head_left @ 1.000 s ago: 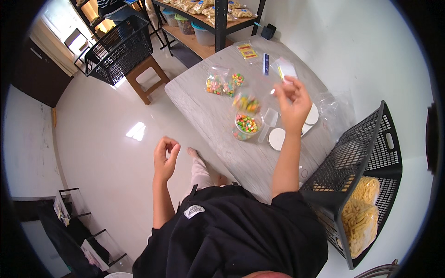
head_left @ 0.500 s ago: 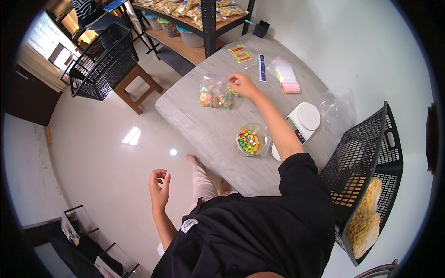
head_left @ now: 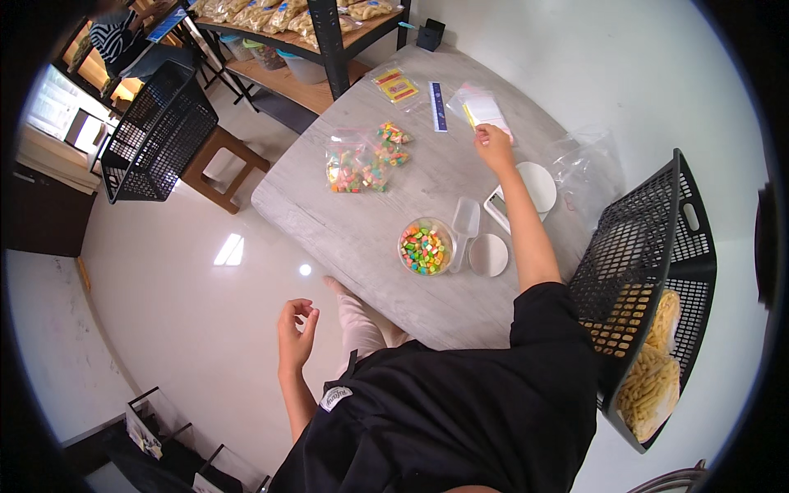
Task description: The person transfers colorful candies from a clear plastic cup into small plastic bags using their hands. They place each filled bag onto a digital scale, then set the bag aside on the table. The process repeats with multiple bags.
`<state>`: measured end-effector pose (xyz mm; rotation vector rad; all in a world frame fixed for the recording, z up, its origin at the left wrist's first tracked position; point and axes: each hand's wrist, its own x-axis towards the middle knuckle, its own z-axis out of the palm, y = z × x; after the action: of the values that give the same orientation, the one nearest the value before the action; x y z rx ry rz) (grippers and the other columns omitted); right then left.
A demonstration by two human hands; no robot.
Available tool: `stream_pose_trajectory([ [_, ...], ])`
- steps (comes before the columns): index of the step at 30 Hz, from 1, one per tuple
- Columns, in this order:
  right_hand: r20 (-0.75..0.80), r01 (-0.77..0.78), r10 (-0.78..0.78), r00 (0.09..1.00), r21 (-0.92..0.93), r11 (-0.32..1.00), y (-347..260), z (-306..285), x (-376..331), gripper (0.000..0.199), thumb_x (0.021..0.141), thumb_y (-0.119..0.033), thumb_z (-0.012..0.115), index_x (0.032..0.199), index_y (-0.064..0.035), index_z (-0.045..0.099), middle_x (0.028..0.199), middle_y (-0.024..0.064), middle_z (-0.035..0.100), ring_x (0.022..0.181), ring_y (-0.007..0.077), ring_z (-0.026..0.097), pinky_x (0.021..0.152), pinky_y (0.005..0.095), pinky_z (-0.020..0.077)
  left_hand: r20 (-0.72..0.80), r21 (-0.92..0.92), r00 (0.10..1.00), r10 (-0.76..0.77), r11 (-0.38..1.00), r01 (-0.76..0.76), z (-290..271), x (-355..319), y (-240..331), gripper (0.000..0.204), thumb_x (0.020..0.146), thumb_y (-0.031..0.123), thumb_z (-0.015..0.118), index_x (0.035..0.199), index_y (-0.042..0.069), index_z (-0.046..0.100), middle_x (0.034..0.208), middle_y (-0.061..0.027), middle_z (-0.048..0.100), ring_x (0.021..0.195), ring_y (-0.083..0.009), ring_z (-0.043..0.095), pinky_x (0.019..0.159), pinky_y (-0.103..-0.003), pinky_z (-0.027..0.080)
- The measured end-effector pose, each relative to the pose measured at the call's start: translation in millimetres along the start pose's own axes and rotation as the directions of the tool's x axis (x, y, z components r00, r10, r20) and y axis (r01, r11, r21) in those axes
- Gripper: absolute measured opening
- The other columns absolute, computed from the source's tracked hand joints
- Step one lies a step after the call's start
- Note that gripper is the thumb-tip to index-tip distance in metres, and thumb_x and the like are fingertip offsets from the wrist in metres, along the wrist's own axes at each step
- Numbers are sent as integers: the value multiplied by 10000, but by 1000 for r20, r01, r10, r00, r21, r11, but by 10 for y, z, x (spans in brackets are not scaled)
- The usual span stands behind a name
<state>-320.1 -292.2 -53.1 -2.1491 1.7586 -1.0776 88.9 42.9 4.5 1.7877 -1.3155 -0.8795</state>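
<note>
My right hand [head_left: 493,148] is over the table at the near edge of a stack of clear plastic bags with pink edges [head_left: 491,112]. Its fingers are bunched together; whether they grip a bag cannot be made out. My left hand [head_left: 296,330] hangs over the floor left of my body, fingers curved and apart from the thumb, holding nothing. Filled clear bags of small colourful candy-like pieces [head_left: 353,168] lie at the table's left. Closer to me stands an uncovered round tub [head_left: 426,248] of the same pieces, beside a clear plastic scoop [head_left: 465,220] and a white round lid [head_left: 488,255].
A white kitchen scale [head_left: 536,189] lies beneath my right forearm. Beyond are a blue ruler [head_left: 437,107] and a yellow-red packet [head_left: 396,85]. A black basket [head_left: 633,271] with bagged food stands right; another basket [head_left: 152,135] rests on a brown stool [head_left: 222,168]. Another person sits far left.
My right hand has left the bags of colourful pieces and moved right to the bag stack. The view has shifted, uncovering the scoop and the lid. My left hand keeps its curved pose.
</note>
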Motion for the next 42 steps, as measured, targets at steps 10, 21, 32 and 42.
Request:
stream_pose_trajectory([
  [10, 7, 8, -7, 1000, -181, 983, -17, 535, 587, 321, 741, -20, 601, 1061, -5, 577, 876, 185, 645, 830, 315, 631, 749, 396, 507, 68, 67, 997, 18, 998, -22, 135, 140, 102, 172, 790, 103, 650, 923, 39, 562, 778, -45, 587, 735, -147, 547, 667, -299, 407],
  [21, -83, -238, 223, 971, -369, 899, -18, 691, 618, 281, 708, -64, 631, 989, -65, 619, 739, 115, 661, 737, 297, 646, 670, 401, 514, 89, 60, 996, -3, 998, -2, 186, 328, 15, 169, 792, 103, 650, 917, 32, 560, 791, -56, 583, 747, -156, 551, 663, -317, 417],
  [32, -474, 27, 178, 863, 394, 919, -344, 143, 435, 193, 795, 6, 591, 988, -6, 585, 839, 92, 602, 772, 200, 647, 680, 274, 509, 69, 78, 997, 16, 997, -21, 132, 341, 101, 178, 792, 113, 651, 928, 42, 560, 796, -49, 583, 752, -157, 553, 665, -306, 412],
  [42, -47, -118, 322, 945, 873, 473, -1573, -1254, -1485, 139, 837, 25, 563, 973, 32, 535, 878, 94, 581, 749, 205, 643, 646, 301, 535, 173, -192, 960, 219, 964, -186, 281, 79, 441, 166, 804, 72, 633, 949, 32, 564, 886, -53, 589, 811, -142, 563, 712, -286, 435],
])
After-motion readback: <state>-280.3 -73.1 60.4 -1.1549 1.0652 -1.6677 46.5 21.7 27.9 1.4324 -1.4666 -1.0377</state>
